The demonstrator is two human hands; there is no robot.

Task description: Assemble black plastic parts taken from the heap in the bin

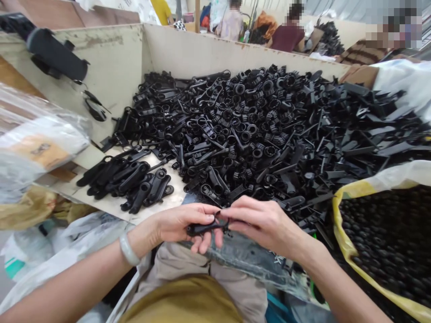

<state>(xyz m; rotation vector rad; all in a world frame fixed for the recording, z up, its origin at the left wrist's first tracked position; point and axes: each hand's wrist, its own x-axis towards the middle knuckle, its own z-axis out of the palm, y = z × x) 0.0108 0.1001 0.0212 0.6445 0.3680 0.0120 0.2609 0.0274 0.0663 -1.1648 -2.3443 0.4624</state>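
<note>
Above my lap, my left hand (188, 224) grips a black plastic part (204, 227), a slim body with a ring at one end. The thumb lies along its top and the other fingers curl beneath. My right hand (259, 222) is at the ring end, fingertips pinched against it; whether a smaller piece sits between them is hidden. To the left, a group of similar black parts (126, 179) rests on the pale board. Beyond my hands spreads a large heap of loose black plastic pieces (235, 121), with rings, arms and flat blades mixed together.
At right stands a yellow-edged sack (346, 242) full of small black round pieces. Pale panels (215, 47) wall in the heap at the back and left. A black cylindrical device (57, 54) juts in at upper left, above plastic bags (37, 143). Other people sit in the background.
</note>
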